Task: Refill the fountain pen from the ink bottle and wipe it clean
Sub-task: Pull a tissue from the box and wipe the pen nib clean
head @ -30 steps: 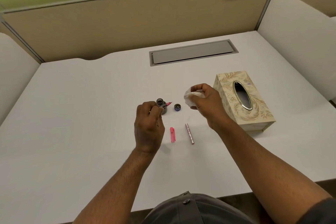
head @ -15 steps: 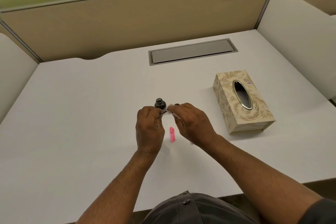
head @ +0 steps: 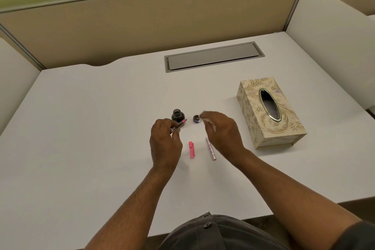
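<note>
Pen section (head: 179, 125): held above the white desk (head: 91, 128) just in front of the ink bottle, long axis slanting from lower left to upper right, its pink end pointing up-right toward the bottle cap. Left hand (head: 165, 144): fingers curled, pinching the section at its lower-left end. Ink bottle (head: 178, 115): upright, uncapped, dark, directly behind the section. Bottle cap (head: 196, 118): on the desk right of the bottle, mouth up. Right hand (head: 222, 131): fingers curled around a crumpled white tissue (head: 207, 118), which lies just beside the cap. Half a second earlier the tissue met the section's tip, with both hands close together; the right hand has since drawn off to the right, leaving a gap. Pink pen cap (head: 191, 149) and patterned barrel (head: 211, 149): lying on the desk between the hands, both roughly lengthwise toward the viewer. Tissue box (head: 269, 111): further right, well apart.
</note>
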`<state>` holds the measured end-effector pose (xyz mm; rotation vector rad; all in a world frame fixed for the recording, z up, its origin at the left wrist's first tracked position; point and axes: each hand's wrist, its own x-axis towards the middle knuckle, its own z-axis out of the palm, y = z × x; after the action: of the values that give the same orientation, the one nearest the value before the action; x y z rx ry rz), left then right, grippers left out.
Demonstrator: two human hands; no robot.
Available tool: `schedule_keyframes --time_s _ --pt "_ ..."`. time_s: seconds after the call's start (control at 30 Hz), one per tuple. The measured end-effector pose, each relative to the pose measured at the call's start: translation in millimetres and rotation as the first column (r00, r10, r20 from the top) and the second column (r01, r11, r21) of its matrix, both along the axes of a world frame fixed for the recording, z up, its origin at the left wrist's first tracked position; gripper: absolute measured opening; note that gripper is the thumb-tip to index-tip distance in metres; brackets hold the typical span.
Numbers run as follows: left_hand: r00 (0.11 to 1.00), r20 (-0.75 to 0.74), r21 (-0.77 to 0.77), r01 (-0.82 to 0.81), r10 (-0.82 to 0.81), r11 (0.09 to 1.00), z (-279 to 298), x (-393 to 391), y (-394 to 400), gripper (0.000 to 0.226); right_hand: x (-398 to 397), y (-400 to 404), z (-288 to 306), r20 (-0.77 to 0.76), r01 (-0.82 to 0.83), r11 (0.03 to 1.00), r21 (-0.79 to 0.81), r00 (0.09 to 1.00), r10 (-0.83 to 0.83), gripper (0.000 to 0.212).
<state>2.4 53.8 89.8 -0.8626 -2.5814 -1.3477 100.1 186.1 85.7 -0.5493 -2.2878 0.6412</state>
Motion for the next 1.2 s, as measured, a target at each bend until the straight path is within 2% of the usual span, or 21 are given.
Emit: schedule_keyframes --time_s 0.03,0.07,0.1,0.13,0.2,0.23,0.27,0.43,0.57,0.6,0.73,0.93,1.07,1.2 --pt "0.993 0.118 0.032 -0.011 0.008 0.999 1.3 -1.2 0.4 0.02 -0.9 3.6 1.7 -0.03 0.04 0.977 -0.211 0.998 -0.048 0.02" --pt "0.967 0.255 0.069 -0.027 0.009 0.997 3.0 -2.7 1.6 0.022 -2.2 7.8 4.4 -0.013 0.073 0.897 -0.435 0.996 -0.087 0.019" --pt "0.923 0.384 0.102 -0.045 0.002 0.994 4.7 -4.2 3.0 0.023 -3.6 12.8 6.3 0.017 0.086 0.765 -0.638 0.995 -0.098 0.019" --pt "0.874 0.486 0.13 -0.062 -0.01 0.99 5.9 -5.3 4.6 0.022 -5.1 17.7 7.1 0.011 0.054 0.592 -0.804 0.997 -0.076 0.021" --pt "0.783 0.62 0.183 -0.083 -0.049 0.98 7.3 -6.5 6.6 0.019 -5.9 25.4 8.9 -0.089 -0.075 0.268 -0.961 0.995 -0.043 0.026" --pt "0.745 0.664 0.208 -0.092 -0.072 0.974 8.2 -6.6 7.3 0.018 -5.1 28.0 10.3 -0.135 -0.126 0.186 -0.975 0.99 -0.035 0.027" --pt "0.713 0.695 0.229 -0.1 -0.091 0.968 9.0 -6.8 7.9 0.017 -3.6 30.0 11.3 -0.167 -0.161 0.158 -0.974 0.986 -0.025 0.028" --pt "0.606 0.782 0.281 -0.134 -0.146 0.95 8.3 -8.8 7.8 0.015 3.2 39.2 13.5 -0.193 -0.179 0.164 -0.97 0.978 -0.078 0.03" --pt "0.499 0.843 0.311 -0.15 -0.2 0.938 9.0 -9.6 7.8 0.016 5.2 39.8 7.6 -0.101 -0.082 0.186 -0.979 0.991 -0.092 0.013" --pt "0.462 0.859 0.323 -0.152 -0.222 0.934 10.3 -9.6 7.8 0.016 5.1 38.6 6.5 -0.075 -0.054 0.19 -0.98 0.992 -0.103 0.009" --pt "0.257 0.91 0.376 -0.181 -0.325 0.909 14.7 -8.8 7.7 0.02 1.5 31.7 2.3 -0.032 -0.003 0.215 -0.977 0.991 -0.133 0.015" --pt "0.013 0.873 0.477 -0.228 -0.487 0.849 19.0 -7.5 9.7 0.017 -8.2 12.1 -0.5 -0.033 0.002 0.345 -0.939 0.995 -0.097 0.009" --pt "-0.01 0.859 0.494 -0.251 -0.512 0.833 20.7 -5.2 10.8 0.025 -13.7 2.6 0.0 -0.037 -0.012 0.396 -0.918 0.998 -0.055 0.015" --pt "-0.004 0.857 0.492 -0.289 -0.515 0.822 20.4 -3.5 12.3 0.015 -17.8 -4.5 -0.1 0.06 0.073 0.551 -0.831 0.997 -0.042 0.031"
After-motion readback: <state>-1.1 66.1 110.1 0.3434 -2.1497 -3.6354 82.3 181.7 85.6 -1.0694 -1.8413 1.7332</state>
